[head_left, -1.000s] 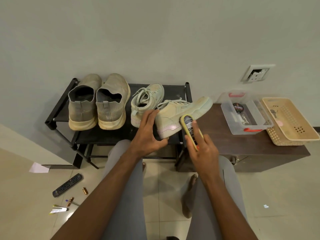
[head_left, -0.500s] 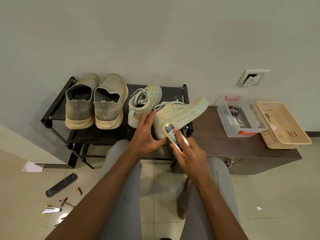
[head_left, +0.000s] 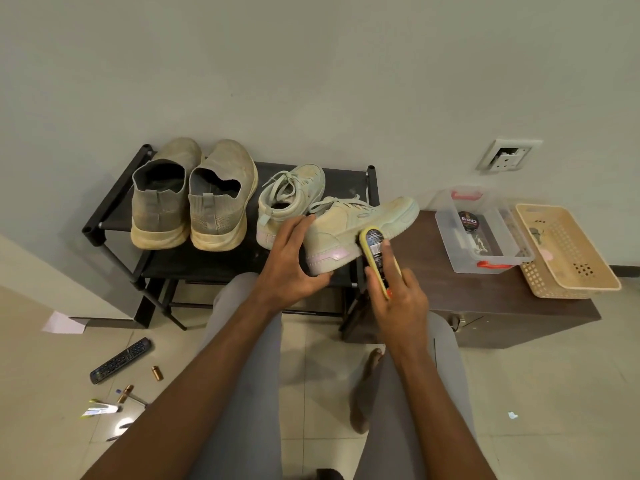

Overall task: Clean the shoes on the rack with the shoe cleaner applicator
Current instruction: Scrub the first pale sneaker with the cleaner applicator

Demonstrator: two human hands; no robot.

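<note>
Gripping suede sneaker (head_left: 360, 223) w/ oval yellow applicator (head_left: 375, 252)

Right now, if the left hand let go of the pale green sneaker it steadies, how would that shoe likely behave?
The pale green sneaker sits angled with its toe over the cabinet, so it would probably tip or slide. Its thick sole looks stiff; the loose laces would flop. The applicator pressing its side might shove it.

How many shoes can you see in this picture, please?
4: two grey slip-ons on the rack's left, one laced sneaker beside them, one sneaker held by the left hand.
</note>
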